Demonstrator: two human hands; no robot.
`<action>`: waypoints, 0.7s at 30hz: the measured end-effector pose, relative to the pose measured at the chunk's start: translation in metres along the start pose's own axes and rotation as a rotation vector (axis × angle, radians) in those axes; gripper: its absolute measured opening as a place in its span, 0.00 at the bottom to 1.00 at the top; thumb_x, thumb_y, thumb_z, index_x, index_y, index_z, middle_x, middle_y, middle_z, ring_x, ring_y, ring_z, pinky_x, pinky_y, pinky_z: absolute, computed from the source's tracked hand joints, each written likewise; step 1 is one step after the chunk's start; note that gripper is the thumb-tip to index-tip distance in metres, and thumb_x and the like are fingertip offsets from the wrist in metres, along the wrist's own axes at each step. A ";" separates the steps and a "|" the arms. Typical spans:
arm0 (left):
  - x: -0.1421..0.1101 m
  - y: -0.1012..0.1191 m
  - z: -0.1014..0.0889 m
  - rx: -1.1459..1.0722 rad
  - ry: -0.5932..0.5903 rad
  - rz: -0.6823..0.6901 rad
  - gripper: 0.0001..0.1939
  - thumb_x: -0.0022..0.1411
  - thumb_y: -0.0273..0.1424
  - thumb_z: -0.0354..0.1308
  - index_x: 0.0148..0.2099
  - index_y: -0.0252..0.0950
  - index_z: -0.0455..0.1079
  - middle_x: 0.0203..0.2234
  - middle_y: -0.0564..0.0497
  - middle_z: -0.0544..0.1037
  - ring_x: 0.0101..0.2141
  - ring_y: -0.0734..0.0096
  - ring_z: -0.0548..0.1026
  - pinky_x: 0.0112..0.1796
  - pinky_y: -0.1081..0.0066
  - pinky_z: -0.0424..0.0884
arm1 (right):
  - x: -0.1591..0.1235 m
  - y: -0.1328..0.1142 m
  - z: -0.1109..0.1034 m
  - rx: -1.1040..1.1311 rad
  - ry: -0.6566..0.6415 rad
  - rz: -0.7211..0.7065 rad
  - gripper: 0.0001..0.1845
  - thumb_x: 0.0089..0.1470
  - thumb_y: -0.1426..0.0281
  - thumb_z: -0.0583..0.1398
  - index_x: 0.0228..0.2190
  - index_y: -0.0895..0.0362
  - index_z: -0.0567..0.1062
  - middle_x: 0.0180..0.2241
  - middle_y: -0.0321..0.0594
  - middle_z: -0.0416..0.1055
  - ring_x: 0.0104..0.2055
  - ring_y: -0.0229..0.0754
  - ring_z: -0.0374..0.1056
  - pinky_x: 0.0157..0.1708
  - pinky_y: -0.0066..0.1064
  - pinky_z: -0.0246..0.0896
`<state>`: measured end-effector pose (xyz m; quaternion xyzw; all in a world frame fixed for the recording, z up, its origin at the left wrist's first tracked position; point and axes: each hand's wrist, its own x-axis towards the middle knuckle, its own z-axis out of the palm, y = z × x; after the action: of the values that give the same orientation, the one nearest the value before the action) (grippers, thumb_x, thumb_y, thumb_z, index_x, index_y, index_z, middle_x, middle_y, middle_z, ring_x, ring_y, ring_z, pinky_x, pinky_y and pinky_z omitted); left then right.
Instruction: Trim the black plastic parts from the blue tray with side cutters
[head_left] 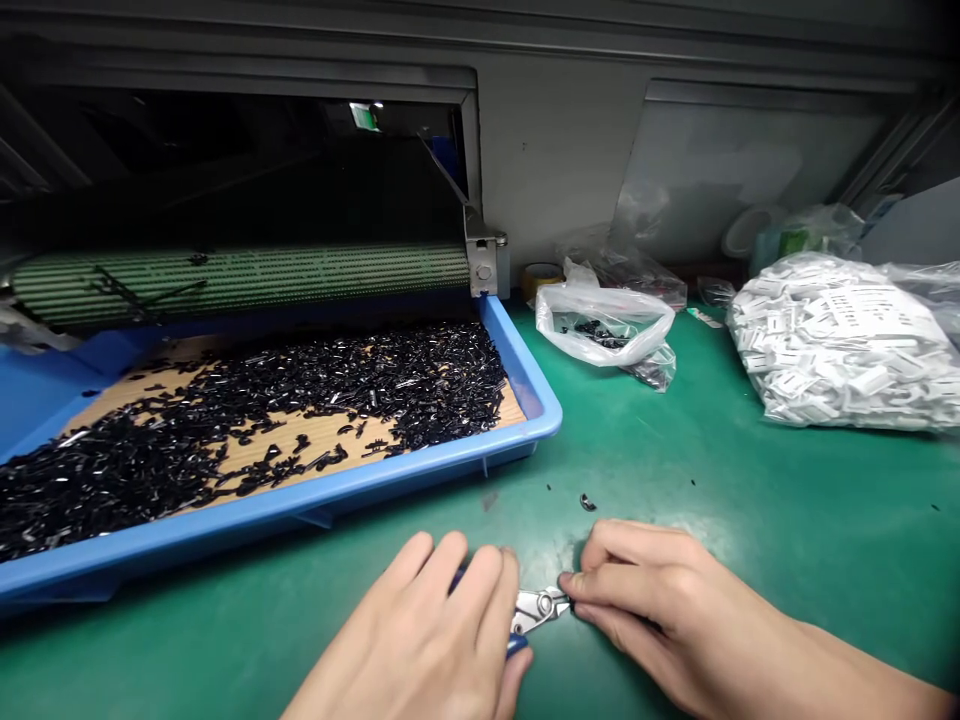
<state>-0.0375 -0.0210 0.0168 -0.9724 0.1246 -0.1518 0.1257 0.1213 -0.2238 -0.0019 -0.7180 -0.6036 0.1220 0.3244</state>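
My left hand (431,635) is closed round the blue handles of small cutting pliers (536,608), whose metal jaws point right. My right hand (645,595) is curled, fingertips pinched at the plier jaws; what they pinch is too small to make out. Both hands rest on the green mat near the front edge. A single small black part (587,502) lies on the mat just beyond them. A blue tray (480,462) holding a wide spread of small black plastic parts (315,400) sits to the left and behind.
A green ribbed roller (240,280) of a machine hangs over the tray's back. An open clear bag (607,325) with a few black parts, a large bag of white parts (832,345), and tape rolls (541,275) stand at the back right.
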 end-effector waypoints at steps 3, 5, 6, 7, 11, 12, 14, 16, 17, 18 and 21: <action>0.007 -0.002 -0.001 0.049 -0.058 0.072 0.13 0.71 0.37 0.56 0.48 0.35 0.77 0.40 0.46 0.79 0.39 0.51 0.75 0.34 0.56 0.69 | -0.001 0.000 0.001 0.021 -0.005 0.045 0.12 0.71 0.71 0.57 0.43 0.54 0.81 0.37 0.40 0.73 0.37 0.41 0.70 0.38 0.31 0.63; 0.012 -0.005 -0.001 0.049 -0.101 0.113 0.12 0.68 0.39 0.60 0.45 0.36 0.77 0.39 0.46 0.78 0.37 0.52 0.74 0.32 0.57 0.69 | -0.001 0.000 0.001 0.037 -0.008 0.075 0.11 0.70 0.71 0.57 0.42 0.54 0.81 0.38 0.40 0.73 0.39 0.41 0.71 0.39 0.31 0.64; 0.013 -0.007 -0.002 0.041 -0.120 0.137 0.12 0.68 0.40 0.61 0.44 0.36 0.77 0.38 0.46 0.78 0.36 0.53 0.74 0.32 0.57 0.70 | -0.001 0.000 0.001 0.041 -0.010 0.081 0.11 0.70 0.72 0.57 0.40 0.54 0.80 0.38 0.40 0.73 0.38 0.41 0.71 0.39 0.31 0.64; 0.015 -0.008 -0.004 0.036 -0.134 0.161 0.12 0.68 0.40 0.61 0.43 0.36 0.77 0.37 0.47 0.77 0.35 0.54 0.74 0.32 0.58 0.70 | -0.001 0.000 0.001 0.040 -0.008 0.080 0.11 0.70 0.72 0.57 0.39 0.55 0.80 0.37 0.40 0.73 0.38 0.41 0.70 0.38 0.31 0.63; 0.025 -0.014 -0.019 0.090 -0.211 0.212 0.10 0.70 0.37 0.59 0.43 0.36 0.77 0.37 0.47 0.74 0.37 0.53 0.74 0.35 0.55 0.73 | 0.000 -0.002 -0.001 -0.007 -0.020 0.070 0.13 0.70 0.73 0.56 0.34 0.55 0.79 0.34 0.39 0.71 0.35 0.41 0.69 0.35 0.33 0.60; 0.028 -0.016 -0.022 0.099 -0.232 0.231 0.09 0.70 0.35 0.58 0.43 0.37 0.76 0.36 0.47 0.74 0.37 0.53 0.74 0.34 0.54 0.73 | 0.001 -0.003 -0.002 -0.013 -0.029 0.077 0.14 0.70 0.73 0.56 0.34 0.55 0.79 0.34 0.39 0.71 0.35 0.42 0.69 0.35 0.33 0.60; 0.036 -0.018 -0.027 0.103 -0.282 0.298 0.05 0.69 0.32 0.59 0.42 0.37 0.75 0.34 0.48 0.72 0.34 0.54 0.73 0.31 0.56 0.73 | 0.003 -0.006 -0.005 0.004 -0.053 0.117 0.13 0.69 0.73 0.56 0.34 0.55 0.78 0.34 0.37 0.71 0.35 0.41 0.69 0.36 0.33 0.61; 0.043 -0.018 -0.027 0.112 -0.311 0.371 0.04 0.69 0.29 0.59 0.41 0.37 0.74 0.31 0.49 0.70 0.30 0.56 0.72 0.27 0.58 0.71 | 0.005 -0.010 -0.009 0.027 -0.075 0.169 0.10 0.69 0.72 0.58 0.35 0.53 0.78 0.37 0.36 0.72 0.38 0.41 0.70 0.39 0.32 0.62; 0.046 -0.018 -0.025 0.127 -0.302 0.391 0.04 0.69 0.28 0.57 0.40 0.36 0.74 0.30 0.49 0.69 0.28 0.56 0.71 0.26 0.59 0.70 | 0.006 -0.012 -0.011 0.027 -0.084 0.188 0.08 0.69 0.72 0.59 0.37 0.52 0.78 0.38 0.36 0.73 0.39 0.41 0.71 0.40 0.32 0.62; 0.047 -0.017 -0.024 0.135 -0.284 0.399 0.06 0.71 0.29 0.56 0.41 0.35 0.73 0.29 0.49 0.69 0.28 0.56 0.71 0.25 0.59 0.70 | 0.007 -0.014 -0.013 0.019 -0.091 0.198 0.07 0.68 0.71 0.59 0.38 0.52 0.78 0.39 0.36 0.73 0.40 0.41 0.71 0.41 0.32 0.62; 0.038 -0.016 -0.017 0.069 -0.219 0.318 0.10 0.74 0.31 0.52 0.42 0.34 0.73 0.31 0.48 0.70 0.29 0.56 0.72 0.26 0.57 0.73 | 0.008 -0.017 -0.018 -0.038 -0.100 0.224 0.07 0.67 0.71 0.60 0.35 0.53 0.76 0.37 0.36 0.72 0.39 0.41 0.70 0.39 0.32 0.61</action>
<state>-0.0053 -0.0202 0.0472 -0.9463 0.2571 -0.0274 0.1942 0.1196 -0.2208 0.0240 -0.7800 -0.5372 0.1817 0.2646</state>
